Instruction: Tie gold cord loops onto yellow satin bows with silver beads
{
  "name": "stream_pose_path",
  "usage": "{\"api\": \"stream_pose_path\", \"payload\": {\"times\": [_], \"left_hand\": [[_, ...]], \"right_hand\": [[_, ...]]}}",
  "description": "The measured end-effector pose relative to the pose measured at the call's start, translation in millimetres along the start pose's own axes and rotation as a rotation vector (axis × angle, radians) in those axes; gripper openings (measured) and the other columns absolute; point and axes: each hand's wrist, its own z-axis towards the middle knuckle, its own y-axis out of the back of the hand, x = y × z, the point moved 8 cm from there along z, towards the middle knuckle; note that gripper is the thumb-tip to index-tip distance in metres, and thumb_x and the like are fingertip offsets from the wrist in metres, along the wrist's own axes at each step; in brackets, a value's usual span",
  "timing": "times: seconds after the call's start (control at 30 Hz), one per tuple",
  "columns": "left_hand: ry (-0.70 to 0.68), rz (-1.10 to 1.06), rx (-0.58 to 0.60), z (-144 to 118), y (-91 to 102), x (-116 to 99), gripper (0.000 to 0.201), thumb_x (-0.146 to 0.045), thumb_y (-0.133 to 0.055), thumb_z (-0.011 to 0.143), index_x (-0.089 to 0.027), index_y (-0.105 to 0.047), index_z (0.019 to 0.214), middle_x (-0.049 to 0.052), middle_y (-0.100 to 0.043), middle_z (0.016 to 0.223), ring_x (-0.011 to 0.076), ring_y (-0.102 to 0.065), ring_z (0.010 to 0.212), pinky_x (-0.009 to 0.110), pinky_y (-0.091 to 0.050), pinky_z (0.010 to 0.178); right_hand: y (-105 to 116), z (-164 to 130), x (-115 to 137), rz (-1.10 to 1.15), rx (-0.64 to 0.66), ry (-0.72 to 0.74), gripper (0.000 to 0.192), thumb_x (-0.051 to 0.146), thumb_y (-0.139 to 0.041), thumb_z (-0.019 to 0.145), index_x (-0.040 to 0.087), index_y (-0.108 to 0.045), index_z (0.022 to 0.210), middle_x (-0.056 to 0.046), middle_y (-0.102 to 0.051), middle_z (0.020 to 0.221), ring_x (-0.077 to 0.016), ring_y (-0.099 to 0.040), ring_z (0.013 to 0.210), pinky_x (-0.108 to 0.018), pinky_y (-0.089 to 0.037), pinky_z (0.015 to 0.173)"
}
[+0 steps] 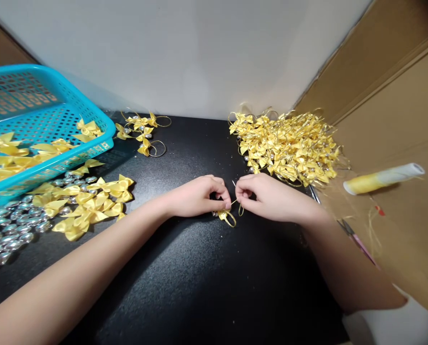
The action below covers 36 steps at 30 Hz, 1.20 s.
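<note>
Between both hands [199, 195] [267, 197], one pinched yellow bow [225, 215]; open black tabletop [206, 287] nearer.

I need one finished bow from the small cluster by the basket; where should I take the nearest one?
Probably by its gold loop, coming from the front right: the ring lies flat and apart on the table, clear of the basket.

Two bare forearms, bare hands [199, 196], no rings, white sleeve [389, 321] at right elbow.

white wall [185, 52], black table [199, 282], cardboard panel [397, 110]
</note>
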Motion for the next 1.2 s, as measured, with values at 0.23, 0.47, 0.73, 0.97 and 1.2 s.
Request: {"api": "stream_pose_path", "payload": {"times": [0.23, 0.47, 0.73, 0.97, 1.2], "left_hand": [[-0.024, 0.028, 0.044, -0.2, 0.0, -0.4, 0.018, -0.028, -0.059, 0.086, -0.018, -0.072, 0.078, 0.002, -0.063, 0.077, 0.0154, -0.055, 0.079, 0.026, -0.04, 0.075], [-0.04, 0.047, 0.089, -1.4, 0.5, 0.0, 0.021, -0.026, -0.056, 0.088, -0.017, -0.073, 0.079, 0.001, -0.062, 0.076, 0.0148, -0.055, 0.08, 0.026, -0.04, 0.08], [-0.014, -0.004, -0.001, 0.9, 1.7, 1.5, 0.016, -0.024, -0.058, 0.085, -0.016, -0.072, 0.083, 0.002, -0.064, 0.082, 0.0144, -0.058, 0.079, 0.025, -0.043, 0.075], [-0.039, 0.013, -0.018, 1.3, -0.5, -0.1, 0.011, -0.022, -0.063, 0.081, -0.017, -0.072, 0.076, 0.001, -0.062, 0.077, 0.014, -0.056, 0.078, 0.026, -0.042, 0.075], [-0.042, 0.043, 0.039, 1.6, -1.4, -2.4, 0.015, -0.022, -0.058, 0.084, -0.017, -0.069, 0.076, 0.001, -0.063, 0.077, 0.0144, -0.055, 0.079, 0.026, -0.041, 0.075]], "right_hand": [[0.4, 0.4, -3.9, -0.002, 0.011, -0.023, 0.015, 0.011, -0.051, 0.08, 0.017, -0.055, 0.067, 0.001, -0.056, 0.066, -0.0105, -0.045, 0.061, -0.024, -0.033, 0.063], [0.7, 0.0, -7.6, -0.005, 0.01, -0.038, 0.014, 0.011, -0.051, 0.08, 0.017, -0.055, 0.067, 0.001, -0.056, 0.066, -0.0106, -0.045, 0.061, -0.024, -0.032, 0.062], [0.3, 0.5, -2.5, 0.007, 0.008, -0.017, 0.015, 0.011, -0.051, 0.08, 0.017, -0.055, 0.067, 0.0, -0.057, 0.066, -0.0107, -0.045, 0.062, -0.024, -0.033, 0.065], [0.0, 1.4, -2.9, -0.002, -0.003, -0.007, 0.016, 0.011, -0.05, 0.081, 0.017, -0.055, 0.067, 0.001, -0.055, 0.066, -0.0104, -0.045, 0.061, -0.024, -0.033, 0.064], [1.5, 0.7, -5.5, -0.009, -0.011, -0.024, 0.016, 0.01, -0.05, 0.08, 0.017, -0.053, 0.065, 0.001, -0.054, 0.065, -0.0104, -0.044, 0.061, -0.024, -0.032, 0.061]]}}
